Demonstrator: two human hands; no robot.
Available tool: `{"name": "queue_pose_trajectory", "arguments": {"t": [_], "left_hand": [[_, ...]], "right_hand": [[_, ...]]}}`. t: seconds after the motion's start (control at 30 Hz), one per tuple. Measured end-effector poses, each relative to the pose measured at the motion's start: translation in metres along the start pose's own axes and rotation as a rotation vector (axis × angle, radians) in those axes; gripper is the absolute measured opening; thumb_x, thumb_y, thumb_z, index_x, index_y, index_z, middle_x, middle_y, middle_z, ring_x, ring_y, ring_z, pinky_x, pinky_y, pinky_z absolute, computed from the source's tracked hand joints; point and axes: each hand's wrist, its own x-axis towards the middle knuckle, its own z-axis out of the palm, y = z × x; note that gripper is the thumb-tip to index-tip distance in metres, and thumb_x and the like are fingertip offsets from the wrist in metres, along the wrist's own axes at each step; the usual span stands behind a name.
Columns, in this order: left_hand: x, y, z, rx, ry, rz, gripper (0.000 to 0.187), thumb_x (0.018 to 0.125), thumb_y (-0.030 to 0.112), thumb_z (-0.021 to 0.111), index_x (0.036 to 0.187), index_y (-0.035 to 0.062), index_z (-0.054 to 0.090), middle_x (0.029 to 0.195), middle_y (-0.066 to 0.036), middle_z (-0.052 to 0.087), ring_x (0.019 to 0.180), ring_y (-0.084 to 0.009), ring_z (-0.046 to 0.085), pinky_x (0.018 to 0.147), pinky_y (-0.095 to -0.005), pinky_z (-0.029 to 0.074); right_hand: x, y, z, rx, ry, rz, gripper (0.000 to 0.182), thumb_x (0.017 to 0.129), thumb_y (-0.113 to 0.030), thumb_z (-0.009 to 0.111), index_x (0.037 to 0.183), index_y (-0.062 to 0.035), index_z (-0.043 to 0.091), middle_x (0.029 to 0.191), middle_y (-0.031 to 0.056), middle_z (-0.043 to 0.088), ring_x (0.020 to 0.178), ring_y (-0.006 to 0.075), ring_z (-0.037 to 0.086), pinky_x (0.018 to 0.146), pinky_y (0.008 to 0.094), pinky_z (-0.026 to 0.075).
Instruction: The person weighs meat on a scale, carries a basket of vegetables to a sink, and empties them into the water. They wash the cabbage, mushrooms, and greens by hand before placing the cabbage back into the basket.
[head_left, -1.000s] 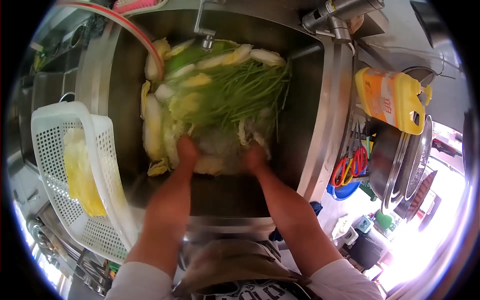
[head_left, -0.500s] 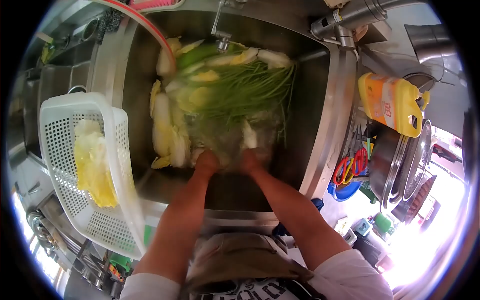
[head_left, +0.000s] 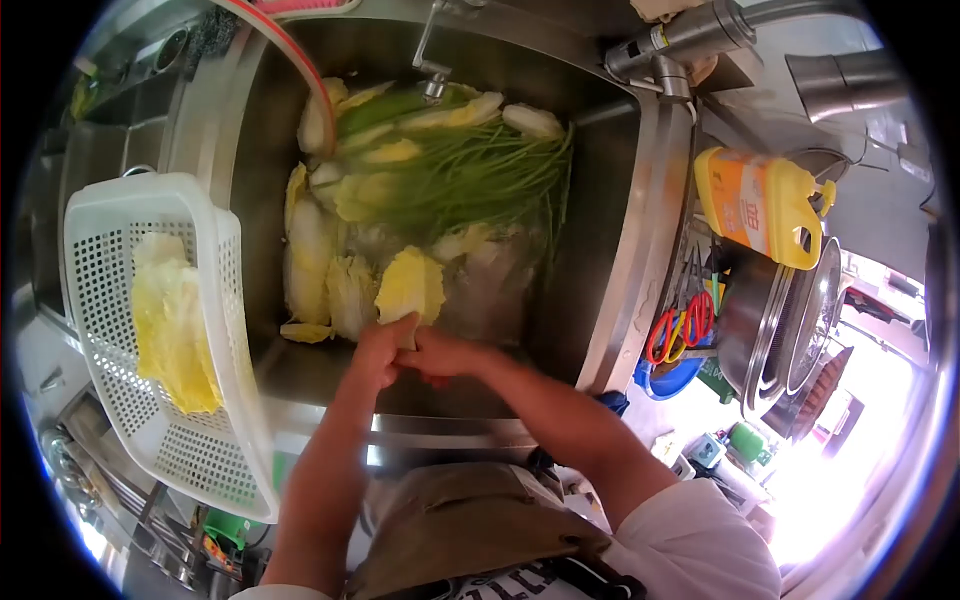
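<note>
Both hands meet over the near part of a metal sink (head_left: 610, 290) holding water and vegetables. My left hand (head_left: 384, 350) is closed on the white base of a yellow cabbage leaf (head_left: 411, 285), whose frilly end points away from me. Against it, my right hand (head_left: 440, 354) is closed round the same base. Other cabbage leaves (head_left: 310, 250) lie along the sink's left side, and a bunch of long green stalks (head_left: 470, 170) floats behind. To the left, a white perforated basket (head_left: 225, 300) holds yellow cabbage leaves (head_left: 172, 320).
A red-striped hose (head_left: 300, 60) runs into the sink's back left, near a metal tap (head_left: 433, 85). Right of the sink are a yellow jug (head_left: 765, 205), red-handled scissors (head_left: 665, 335), a blue bowl (head_left: 668, 380) and stacked metal pans (head_left: 750, 330).
My hands have come together and nearer to me, out of the water, with the cabbage leaf now between them. The view has shifted slightly.
</note>
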Motion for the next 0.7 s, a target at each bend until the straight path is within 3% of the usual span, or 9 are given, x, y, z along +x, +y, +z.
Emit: {"name": "queue_pose_trajectory", "arguments": {"t": [0.03,0.1,0.17,0.27,0.37,0.43,0.53,0.6,0.7], "left_hand": [[0.005,0.001,0.005,0.150,0.079,0.118,0.037,0.083,0.011,0.058,0.117,-0.0021,0.050,0.108,-0.017,0.058,0.092,-0.0315,0.059,0.076,-0.0418,0.049],[0.020,0.007,0.008,0.402,0.256,0.400,0.038,0.084,0.014,0.061,0.116,-0.0036,0.051,0.109,-0.018,0.058,0.092,-0.0323,0.058,0.079,-0.0429,0.048],[0.064,0.012,-0.002,0.668,0.408,0.723,0.038,0.084,0.013,0.061,0.116,-0.0043,0.051,0.110,-0.019,0.058,0.093,-0.0341,0.059,0.079,-0.0432,0.047],[0.155,0.005,-0.035,1.285,0.549,1.006,0.036,0.082,0.007,0.060,0.115,-0.0035,0.051,0.113,-0.025,0.055,0.094,-0.0389,0.058,0.078,-0.0436,0.048],[0.157,0.012,-0.027,1.467,0.492,0.985,0.037,0.079,0.003,0.061,0.114,-0.0030,0.051,0.109,-0.026,0.056,0.087,-0.0404,0.059,0.073,-0.0441,0.050],[0.148,0.010,-0.032,1.248,0.403,0.778,0.036,0.079,0.003,0.061,0.113,-0.0027,0.051,0.102,-0.023,0.059,0.081,-0.0378,0.060,0.068,-0.0430,0.051],[0.146,0.026,-0.039,0.560,0.323,0.360,0.033,0.082,0.008,0.061,0.112,-0.0006,0.053,0.092,-0.018,0.061,0.075,-0.0315,0.060,0.061,-0.0393,0.053],[0.094,0.038,-0.010,0.098,0.304,0.128,0.032,0.084,0.013,0.063,0.112,0.0014,0.053,0.089,-0.014,0.062,0.073,-0.0268,0.060,0.058,-0.0363,0.053],[0.087,0.014,0.005,-0.221,-0.070,0.122,0.033,0.085,0.021,0.065,0.111,0.0032,0.055,0.091,-0.011,0.062,0.074,-0.0239,0.059,0.061,-0.0351,0.053]], "right_hand": [[-0.009,-0.014,-0.015,0.029,-0.087,0.025,0.049,0.088,-0.047,0.056,0.085,0.0014,0.060,0.066,0.0093,0.061,0.057,0.0178,0.062,0.052,0.0285,0.051],[0.023,0.031,-0.062,0.116,0.014,0.137,0.048,0.085,-0.045,0.061,0.092,0.0022,0.060,0.076,0.0111,0.064,0.062,0.0181,0.063,0.056,0.0300,0.052],[0.091,0.108,-0.104,0.251,0.891,0.029,0.051,0.080,-0.044,0.067,0.100,0.0031,0.060,0.089,0.0137,0.065,0.074,0.0231,0.065,0.064,0.0352,0.053],[0.118,0.072,-0.105,0.332,1.283,-0.097,0.047,0.078,-0.037,0.069,0.100,0.0040,0.059,0.096,0.0155,0.064,0.084,0.0276,0.064,0.073,0.0387,0.051],[0.141,0.074,-0.110,0.050,1.222,-0.061,0.044,0.077,-0.028,0.067,0.104,0.0049,0.058,0.102,0.0183,0.063,0.094,0.0317,0.061,0.082,0.0415,0.049],[0.138,0.091,-0.116,-0.157,1.158,0.009,0.042,0.078,-0.029,0.066,0.104,0.0039,0.058,0.102,0.0186,0.063,0.093,0.0323,0.061,0.081,0.0419,0.049],[0.109,0.111,-0.138,-0.393,1.079,0.187,0.040,0.078,-0.029,0.064,0.103,0.0022,0.059,0.101,0.0190,0.063,0.091,0.0331,0.061,0.079,0.0425,0.049],[0.103,0.130,-0.138,-0.517,1.084,0.256,0.039,0.078,-0.029,0.062,0.103,0.0011,0.060,0.101,0.0193,0.063,0.090,0.0337,0.061,0.078,0.0428,0.049],[0.121,0.178,-0.106,-0.840,1.186,0.076,0.037,0.079,-0.029,0.061,0.102,-0.0005,0.061,0.101,0.0198,0.063,0.089,0.0345,0.061,0.076,0.0434,0.049]]}}
